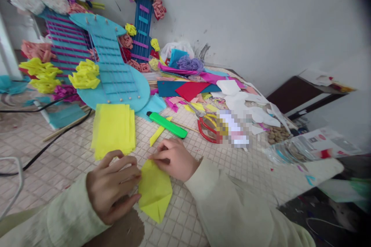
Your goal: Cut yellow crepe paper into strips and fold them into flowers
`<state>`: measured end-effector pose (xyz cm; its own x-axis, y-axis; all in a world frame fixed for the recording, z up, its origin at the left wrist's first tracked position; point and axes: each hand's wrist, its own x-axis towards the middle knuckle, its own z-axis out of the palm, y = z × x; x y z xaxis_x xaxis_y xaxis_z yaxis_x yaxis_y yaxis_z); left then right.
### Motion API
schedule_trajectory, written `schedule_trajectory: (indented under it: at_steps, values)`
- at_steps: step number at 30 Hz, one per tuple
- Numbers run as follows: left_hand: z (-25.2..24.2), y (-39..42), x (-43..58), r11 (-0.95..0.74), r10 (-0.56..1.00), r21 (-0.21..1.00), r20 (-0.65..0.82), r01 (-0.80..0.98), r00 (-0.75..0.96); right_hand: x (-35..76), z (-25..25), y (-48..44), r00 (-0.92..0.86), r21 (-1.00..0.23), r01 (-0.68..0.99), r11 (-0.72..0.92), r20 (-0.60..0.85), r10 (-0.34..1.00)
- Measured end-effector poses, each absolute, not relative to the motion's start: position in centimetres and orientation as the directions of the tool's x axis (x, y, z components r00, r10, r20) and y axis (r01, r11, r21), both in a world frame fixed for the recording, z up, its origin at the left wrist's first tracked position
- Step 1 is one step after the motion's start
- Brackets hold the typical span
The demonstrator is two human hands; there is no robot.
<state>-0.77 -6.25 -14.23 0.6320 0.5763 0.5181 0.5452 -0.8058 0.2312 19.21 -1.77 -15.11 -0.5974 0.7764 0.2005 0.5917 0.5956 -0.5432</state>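
Observation:
A partly folded piece of yellow crepe paper (155,190) lies on the tabletop in front of me, its corners folded in and its lower end pointed. My right hand (176,159) pinches its upper edge between thumb and fingers. Along its left side, the curled fingers and thumb of my left hand (117,185) grip the edge. Just beyond my left hand is a stack of yellow paper sheets (113,129). A green utility knife (167,124) rests past my right hand, across a narrow yellow paper strip (158,133).
Red-handled scissors (206,129) lie right of the knife. Behind stand a light-blue guitar-shaped craft (116,79) and a dark-blue one (142,27) with paper flowers. Paper scraps (193,90) and purple yarn (189,64) crowd the back. A black cable (58,142) crosses the left side.

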Motion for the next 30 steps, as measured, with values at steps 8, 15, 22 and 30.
schedule_trajectory:
  at_steps: [8,15,22,30]
  values:
    - [-13.7,-6.0,-0.5,-0.815,0.567,0.247,0.525,0.524,0.635,19.2,-15.1,-1.8,-0.6,-0.548,0.584,0.599,0.206,0.773]
    - [-15.0,-5.2,-0.6,-0.812,0.555,0.181,0.533,0.555,0.639,19.2,-15.0,-1.9,-0.591,-0.551,0.592,0.588,0.199,0.782]
    - [-15.6,-5.1,-0.5,-0.814,0.547,0.183,0.558,0.551,0.624,19.1,-14.8,-1.9,-0.585,-0.557,0.607,0.567,0.169,0.793]
    - [-16.3,-4.9,-0.3,-0.81,0.552,0.227,0.608,0.541,0.571,18.9,-15.3,-2.2,-0.576,-0.518,0.62,0.589,0.209,0.79]
